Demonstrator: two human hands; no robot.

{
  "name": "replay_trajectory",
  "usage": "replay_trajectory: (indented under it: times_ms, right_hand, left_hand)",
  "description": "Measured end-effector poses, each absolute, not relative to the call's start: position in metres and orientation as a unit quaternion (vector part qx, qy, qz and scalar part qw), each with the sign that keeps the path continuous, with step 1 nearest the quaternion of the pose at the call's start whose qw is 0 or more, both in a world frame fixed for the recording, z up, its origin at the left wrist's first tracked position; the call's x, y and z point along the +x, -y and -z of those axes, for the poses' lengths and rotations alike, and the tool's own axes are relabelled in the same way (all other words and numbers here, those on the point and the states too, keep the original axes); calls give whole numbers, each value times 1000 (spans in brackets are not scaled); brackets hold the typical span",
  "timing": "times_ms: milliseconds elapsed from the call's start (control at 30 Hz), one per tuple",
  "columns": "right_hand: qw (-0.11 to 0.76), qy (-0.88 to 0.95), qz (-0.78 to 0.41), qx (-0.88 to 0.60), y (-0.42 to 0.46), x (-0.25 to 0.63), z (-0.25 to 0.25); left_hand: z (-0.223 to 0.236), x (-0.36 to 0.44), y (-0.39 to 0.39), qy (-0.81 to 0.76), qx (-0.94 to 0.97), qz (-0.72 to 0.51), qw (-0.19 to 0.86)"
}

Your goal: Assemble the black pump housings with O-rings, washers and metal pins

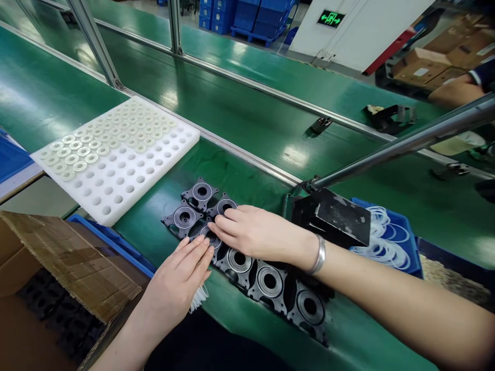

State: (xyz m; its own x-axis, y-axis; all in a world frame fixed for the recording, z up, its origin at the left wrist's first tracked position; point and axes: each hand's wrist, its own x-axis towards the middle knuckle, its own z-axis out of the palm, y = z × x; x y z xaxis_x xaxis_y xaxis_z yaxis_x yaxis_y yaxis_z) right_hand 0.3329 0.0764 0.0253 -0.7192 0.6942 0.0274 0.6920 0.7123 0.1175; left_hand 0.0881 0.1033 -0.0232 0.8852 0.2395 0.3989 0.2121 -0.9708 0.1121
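Left hand point(174, 281), lower centre, looks to be clasping a bunch of white rings point(199, 299); a slack palm could spill them. Right hand point(249, 232), mid-frame, fingertips down among the black parts point(269, 296), centre to lower right; pinching anything? Can't tell. Parts sit tight, so a bump could skew neighbours. Hidden: left thumb, fingertip contact. Cut off: cardboard box point(77, 263) lower left, co-worker's arm point(454, 93) upper right.

Lit grn exit sign point(331, 19) on wht wall point(350, 44), w/ blue crates point(247, 18) to L & cardbd boxes point(421, 67) to R.
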Motion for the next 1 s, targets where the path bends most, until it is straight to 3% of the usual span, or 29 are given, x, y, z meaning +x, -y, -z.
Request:
replay_trajectory:
  times_ms: [233,500,667,867,1000]
  right_hand:
    - [63,-963,-72,252,-84,344,-33]
    - [12,-970,-68,234,-80,348,-19]
    - [-124,-922,42,365,-62,342,-1]
    - [-390,-717,155,557,-28,328,-18]
    - [-385,-641,379,546,-1,304,-25]
  left_hand:
    - [26,94,-92,-147,969,-197,22]
    - [28,96,-82,-182,966,-182,29]
    - [32,95,-84,-179,964,-194,33]
    - [27,95,-84,-212,929,-275,131]
    - [16,101,-75,-249,877,-308,273]
